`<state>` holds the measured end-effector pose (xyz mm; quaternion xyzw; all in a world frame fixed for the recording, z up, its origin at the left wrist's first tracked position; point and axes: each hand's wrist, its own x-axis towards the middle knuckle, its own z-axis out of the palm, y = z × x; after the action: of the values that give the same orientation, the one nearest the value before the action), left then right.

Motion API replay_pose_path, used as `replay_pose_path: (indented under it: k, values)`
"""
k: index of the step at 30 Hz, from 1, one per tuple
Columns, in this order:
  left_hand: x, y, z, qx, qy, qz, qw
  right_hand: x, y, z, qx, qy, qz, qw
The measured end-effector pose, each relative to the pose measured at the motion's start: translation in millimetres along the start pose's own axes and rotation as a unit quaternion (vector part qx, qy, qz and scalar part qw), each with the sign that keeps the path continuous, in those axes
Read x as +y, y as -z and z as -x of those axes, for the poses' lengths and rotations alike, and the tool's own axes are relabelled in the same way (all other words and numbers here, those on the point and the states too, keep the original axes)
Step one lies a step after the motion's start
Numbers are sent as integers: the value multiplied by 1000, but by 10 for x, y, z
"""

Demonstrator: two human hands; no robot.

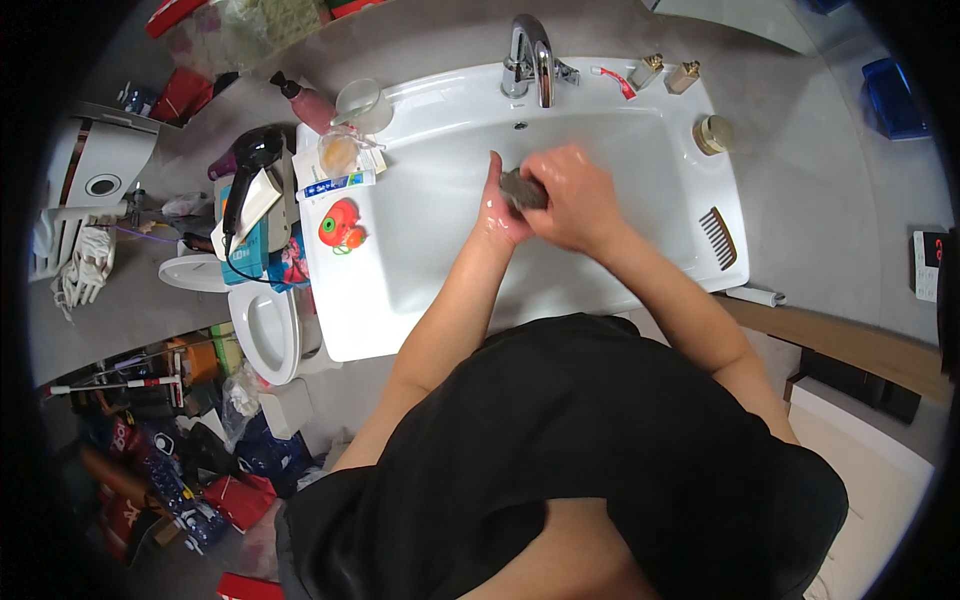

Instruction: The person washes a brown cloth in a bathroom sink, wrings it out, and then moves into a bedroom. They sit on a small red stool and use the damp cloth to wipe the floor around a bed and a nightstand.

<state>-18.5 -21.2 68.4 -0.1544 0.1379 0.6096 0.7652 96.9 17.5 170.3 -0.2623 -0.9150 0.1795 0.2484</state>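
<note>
Over the white washbasin (pixel 442 157), my right hand (pixel 574 191) grips a dark grey-brown object (pixel 523 189) against the palm of my left hand (pixel 501 206). Blur and my fingers hide its shape, so I cannot tell whether it is a soap bar or a scrubbing pad. My left thumb points up, apart from the palm, which looks wet and shiny. The other left fingers are hidden behind the object and my right hand. Beyond my hands stands a chrome faucet (pixel 529 60), with no water stream visible at its spout.
On the basin's left ledge are a toothpaste tube (pixel 335 185), a red toy (pixel 340 223), a plastic cup (pixel 367 105) and a pink pump bottle (pixel 307 105). A brown comb (pixel 720 238) and a lidded jar (pixel 714 135) sit right. A hair dryer (pixel 251 165) lies left, above a toilet (pixel 266 330).
</note>
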Motion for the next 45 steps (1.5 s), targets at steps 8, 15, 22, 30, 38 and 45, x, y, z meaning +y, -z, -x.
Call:
replay_pose_path:
  k: [8, 15, 22, 30, 38, 45]
  values:
    - [-124, 173, -354, 89, -83, 51, 991, 491, -324, 782, 104, -402, -502, 759]
    - [-4, 338, -443, 203, -62, -26, 977, 573, -319, 835, 59, -186, -76, 978]
    - [5, 197, -415, 208, -89, -74, 971, 706, -507, 728, -123, -218, 45, 967]
    - [-63, 144, -206, 85, -88, -148, 981, 717, -446, 567, -358, -481, -608, 520]
    - [36, 407, -432, 213, -75, -166, 960, 522, -469, 618, -248, -409, -315, 820]
    - [-52, 246, -355, 259, -51, -29, 964, 85, -411, 688, -76, -112, 164, 977]
